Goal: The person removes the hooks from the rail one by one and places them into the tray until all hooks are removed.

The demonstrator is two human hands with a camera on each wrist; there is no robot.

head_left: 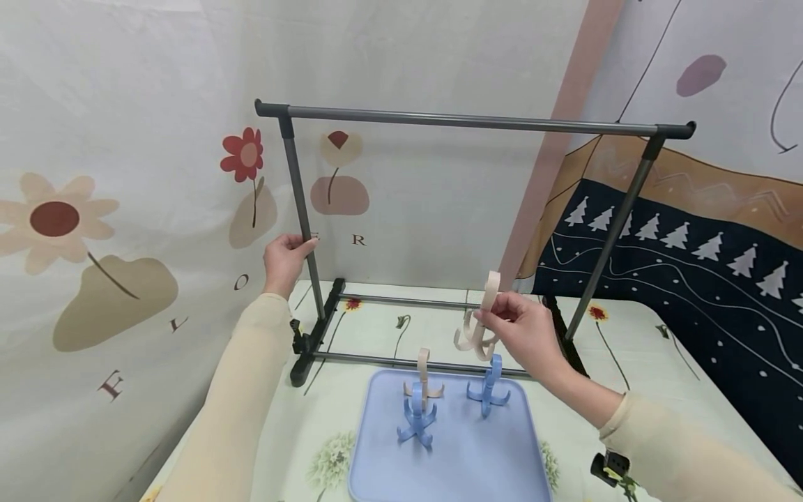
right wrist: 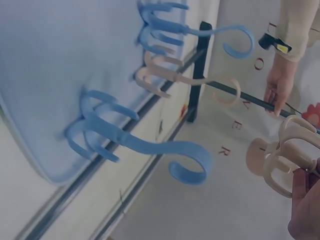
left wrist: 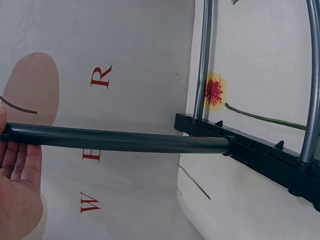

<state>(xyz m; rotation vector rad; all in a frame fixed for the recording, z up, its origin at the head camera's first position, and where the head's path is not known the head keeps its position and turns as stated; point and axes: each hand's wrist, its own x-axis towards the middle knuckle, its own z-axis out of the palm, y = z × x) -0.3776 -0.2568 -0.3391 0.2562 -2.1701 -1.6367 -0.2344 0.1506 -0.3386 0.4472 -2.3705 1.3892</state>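
My left hand point(head_left: 285, 263) grips the left upright post point(head_left: 298, 192) of a dark metal garment rack, about halfway up. In the left wrist view, that post point(left wrist: 125, 139) runs from the fingers to the rack's black foot point(left wrist: 265, 160). My right hand point(head_left: 530, 335) pinches a beige multi-prong hook point(head_left: 491, 289) by its stem, in front of the rack and above the tray. Its curved prongs point(right wrist: 292, 142) show in the right wrist view. Below, two blue hooks point(head_left: 417, 422) point(head_left: 487, 392) and another beige hook point(head_left: 424, 364) stand on a blue tray point(head_left: 483, 464).
The rack's top bar point(head_left: 470, 122) spans both posts, with the right post point(head_left: 611, 240) behind my right hand. Low crossbars point(head_left: 401, 360) lie just behind the tray. A floral cloth point(head_left: 301, 425) covers the table. Printed curtains point(head_left: 426, 202) hang behind the rack.
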